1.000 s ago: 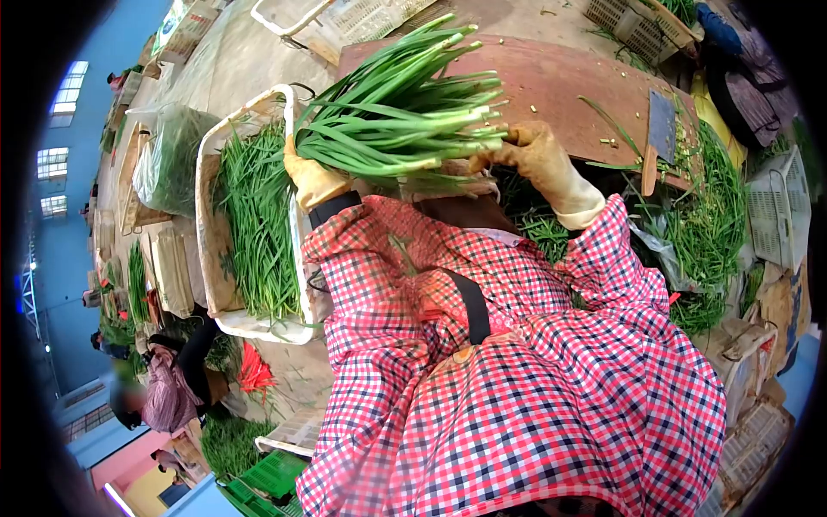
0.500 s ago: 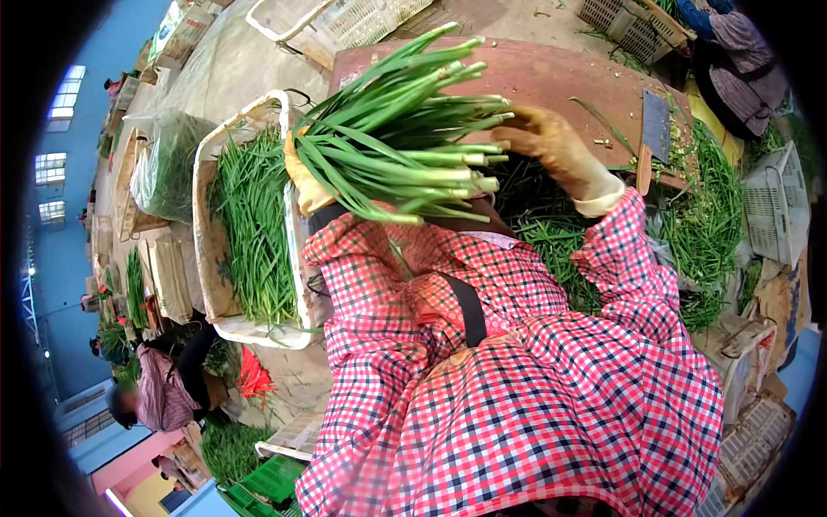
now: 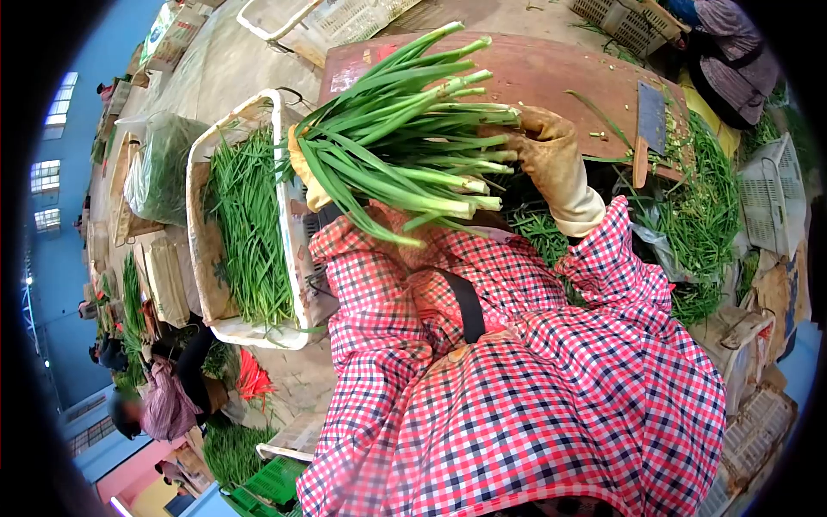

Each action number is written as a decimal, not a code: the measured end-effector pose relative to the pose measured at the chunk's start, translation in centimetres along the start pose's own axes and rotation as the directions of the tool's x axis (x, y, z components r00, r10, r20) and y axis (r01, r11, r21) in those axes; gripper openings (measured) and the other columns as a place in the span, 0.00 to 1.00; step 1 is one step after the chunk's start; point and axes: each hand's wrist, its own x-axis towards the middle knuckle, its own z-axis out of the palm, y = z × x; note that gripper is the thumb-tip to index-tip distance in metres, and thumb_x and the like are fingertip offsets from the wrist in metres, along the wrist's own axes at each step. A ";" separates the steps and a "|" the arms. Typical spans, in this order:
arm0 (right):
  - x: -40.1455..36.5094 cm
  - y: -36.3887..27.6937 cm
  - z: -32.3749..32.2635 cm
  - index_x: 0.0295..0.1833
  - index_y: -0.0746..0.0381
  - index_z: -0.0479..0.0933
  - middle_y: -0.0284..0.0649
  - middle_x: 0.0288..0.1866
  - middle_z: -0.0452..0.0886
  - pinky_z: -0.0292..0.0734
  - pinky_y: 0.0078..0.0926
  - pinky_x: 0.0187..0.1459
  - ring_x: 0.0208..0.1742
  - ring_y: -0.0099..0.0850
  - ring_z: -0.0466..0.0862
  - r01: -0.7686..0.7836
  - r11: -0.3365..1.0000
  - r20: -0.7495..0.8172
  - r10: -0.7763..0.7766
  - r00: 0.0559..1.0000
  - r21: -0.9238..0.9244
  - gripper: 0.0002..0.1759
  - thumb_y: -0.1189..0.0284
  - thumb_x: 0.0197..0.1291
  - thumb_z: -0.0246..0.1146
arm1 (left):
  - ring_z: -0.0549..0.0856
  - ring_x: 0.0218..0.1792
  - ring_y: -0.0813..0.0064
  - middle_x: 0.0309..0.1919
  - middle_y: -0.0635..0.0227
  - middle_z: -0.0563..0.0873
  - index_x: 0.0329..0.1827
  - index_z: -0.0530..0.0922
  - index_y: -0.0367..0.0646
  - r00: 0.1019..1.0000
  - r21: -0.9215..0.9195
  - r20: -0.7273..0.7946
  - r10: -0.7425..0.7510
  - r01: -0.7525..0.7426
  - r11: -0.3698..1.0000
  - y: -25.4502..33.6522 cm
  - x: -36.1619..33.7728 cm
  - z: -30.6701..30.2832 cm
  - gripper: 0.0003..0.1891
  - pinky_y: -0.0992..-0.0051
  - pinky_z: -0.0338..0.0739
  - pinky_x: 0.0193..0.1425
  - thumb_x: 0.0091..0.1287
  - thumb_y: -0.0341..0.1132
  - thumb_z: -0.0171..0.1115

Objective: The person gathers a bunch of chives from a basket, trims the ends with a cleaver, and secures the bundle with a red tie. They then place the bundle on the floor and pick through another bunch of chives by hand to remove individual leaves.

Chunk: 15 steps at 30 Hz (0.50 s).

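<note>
A loose bunch of long green stalks (image 3: 405,129) fans out over the near edge of a brown board (image 3: 534,73), its pale cut ends to the right. My left hand (image 3: 308,168), in a yellowish glove, is closed around the leafy side of the bunch, partly hidden by leaves. My right hand (image 3: 547,142), in a stained tan glove, is at the cut ends with its fingers bent round stalk tips. A cleaver (image 3: 652,121) with a wooden handle lies on the board to the right.
Left of me stands a white crate (image 3: 200,250) filled with green leaves. Cut greens (image 3: 698,233) are heaped at the right, beside a pale crate (image 3: 771,198). A person (image 3: 732,60) is at the upper right, another person (image 3: 168,401) at the lower left. Red strips (image 3: 252,376) lie on the floor.
The bunch has spread a little, with some lower stalks tipped downward. My right hand has turned and its fingers have curled in at the stalk ends. The view has shifted slightly.
</note>
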 end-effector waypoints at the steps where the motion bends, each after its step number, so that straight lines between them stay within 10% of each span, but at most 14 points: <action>1: 0.3 0.0 -1.1 0.50 0.69 0.81 0.38 0.43 0.85 0.78 0.19 0.38 0.39 0.22 0.82 0.149 0.829 0.083 -0.124 0.989 -0.539 0.12 0.74 0.66 0.62 | 0.85 0.43 0.60 0.43 0.57 0.86 0.44 0.81 0.42 0.999 -0.047 0.047 -0.026 0.028 0.998 -0.1 0.0 0.1 0.16 0.59 0.82 0.50 0.72 0.45 0.54; 10: -0.7 -3.8 0.1 0.49 0.71 0.81 0.39 0.48 0.83 0.80 0.20 0.44 0.44 0.24 0.82 0.063 0.909 0.093 -0.027 0.995 -0.412 0.11 0.79 0.62 0.65 | 0.82 0.55 0.52 0.56 0.52 0.82 0.56 0.79 0.40 0.692 -0.327 0.681 -0.238 0.579 0.747 -2.4 0.2 0.7 0.23 0.50 0.76 0.59 0.75 0.49 0.47; 13: -1.0 -4.1 0.0 0.47 0.69 0.82 0.40 0.47 0.84 0.80 0.22 0.45 0.44 0.27 0.83 -0.026 0.948 0.060 0.047 0.997 -0.318 0.10 0.80 0.60 0.65 | 0.80 0.57 0.55 0.53 0.54 0.82 0.56 0.79 0.40 0.776 -0.398 0.598 -0.201 0.505 0.766 -2.7 -0.1 1.7 0.21 0.51 0.74 0.62 0.75 0.48 0.47; 15: -1.0 -4.5 -1.3 0.45 0.69 0.83 0.42 0.45 0.84 0.80 0.24 0.45 0.45 0.29 0.84 0.226 0.809 0.207 -0.132 0.969 -0.542 0.09 0.80 0.59 0.65 | 0.82 0.51 0.63 0.42 0.61 0.87 0.49 0.81 0.43 0.907 -0.470 0.394 -0.149 0.338 0.815 -3.1 -0.6 2.6 0.16 0.57 0.77 0.58 0.74 0.45 0.52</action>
